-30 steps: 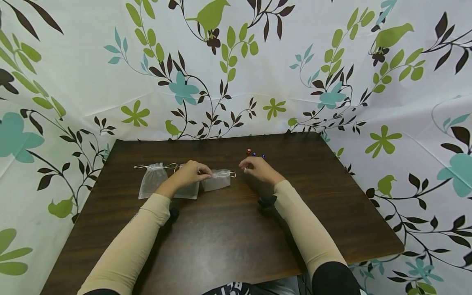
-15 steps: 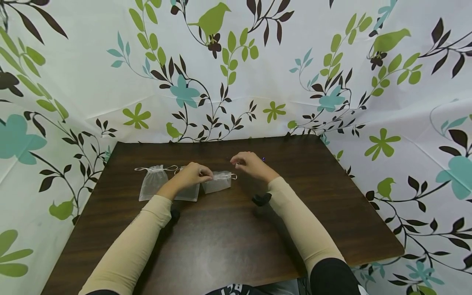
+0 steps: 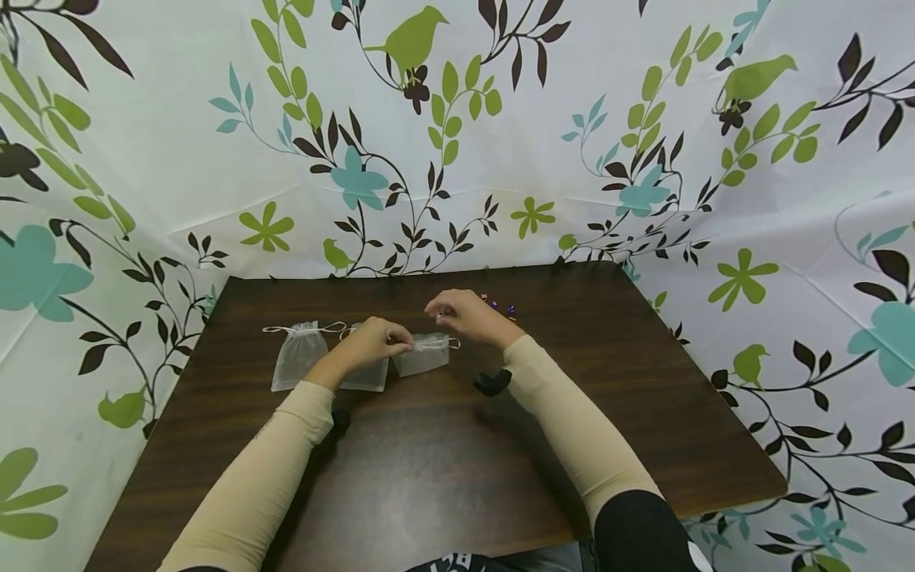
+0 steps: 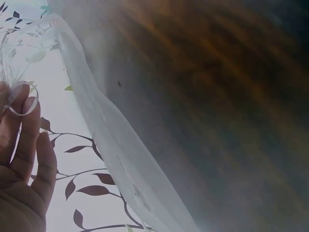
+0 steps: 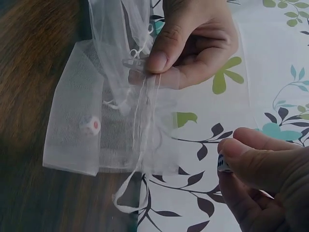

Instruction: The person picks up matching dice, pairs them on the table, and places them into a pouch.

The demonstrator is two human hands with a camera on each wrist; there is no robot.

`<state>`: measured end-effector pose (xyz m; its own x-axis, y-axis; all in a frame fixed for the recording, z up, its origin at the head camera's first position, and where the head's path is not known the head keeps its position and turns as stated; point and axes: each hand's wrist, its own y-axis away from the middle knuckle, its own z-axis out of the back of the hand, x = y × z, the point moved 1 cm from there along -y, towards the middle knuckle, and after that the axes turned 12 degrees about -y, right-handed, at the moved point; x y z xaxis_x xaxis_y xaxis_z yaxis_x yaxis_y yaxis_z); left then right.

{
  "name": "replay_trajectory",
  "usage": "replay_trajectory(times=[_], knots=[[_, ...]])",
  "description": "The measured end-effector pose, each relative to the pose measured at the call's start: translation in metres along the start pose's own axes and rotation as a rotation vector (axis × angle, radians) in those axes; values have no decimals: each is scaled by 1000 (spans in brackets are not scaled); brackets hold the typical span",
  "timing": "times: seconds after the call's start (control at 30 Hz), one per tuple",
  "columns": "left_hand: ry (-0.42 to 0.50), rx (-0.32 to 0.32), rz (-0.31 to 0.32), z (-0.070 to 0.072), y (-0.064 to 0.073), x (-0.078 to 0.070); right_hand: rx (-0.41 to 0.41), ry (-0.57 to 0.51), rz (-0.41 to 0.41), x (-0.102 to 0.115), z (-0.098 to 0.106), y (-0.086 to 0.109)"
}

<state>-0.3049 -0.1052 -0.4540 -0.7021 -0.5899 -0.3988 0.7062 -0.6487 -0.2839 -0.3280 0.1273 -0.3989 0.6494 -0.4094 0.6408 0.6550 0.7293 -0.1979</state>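
My left hand (image 3: 370,342) pinches the gathered top of a white sheer drawstring bag (image 3: 422,361) between thumb and forefinger. In the right wrist view a white die (image 5: 90,125) with a red dot shows through the mesh of that pouch. My right hand (image 3: 468,314) is to the right of the bag's mouth, a short gap from it. Between its thumb and fingers it pinches a small white die (image 5: 223,163) with dark dots. The left wrist view catches the left fingers (image 4: 30,140) at a white cord loop (image 4: 24,106).
Another drawstring bag (image 3: 295,361) lies flat at the left of the dark wooden table (image 3: 429,469). A further bag (image 3: 366,377) is partly covered by the left hand. Several small coloured dice (image 3: 511,309) are behind the right wrist. A patterned cloth (image 3: 457,214) hangs behind the table.
My right hand has moved left toward the bag's mouth, carrying the white die. Coloured dice it covered half a second ago show again. The left hand stays at the bag.
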Motion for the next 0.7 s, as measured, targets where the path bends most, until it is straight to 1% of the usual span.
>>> replay_trajectory(times=[0.2,0.37,0.53,0.7], knots=[[3,-9,-13,3,2,0,0,5,-34,0,-3,-3],[1,-10,-12,2,1,0,0,0,-10,1,-4,-3],[1,-1,-5,0,0,2,31,-4,-11,4,-6,-4],[7,4,0,1,0,0,88,5,-32,5,-9,-4]])
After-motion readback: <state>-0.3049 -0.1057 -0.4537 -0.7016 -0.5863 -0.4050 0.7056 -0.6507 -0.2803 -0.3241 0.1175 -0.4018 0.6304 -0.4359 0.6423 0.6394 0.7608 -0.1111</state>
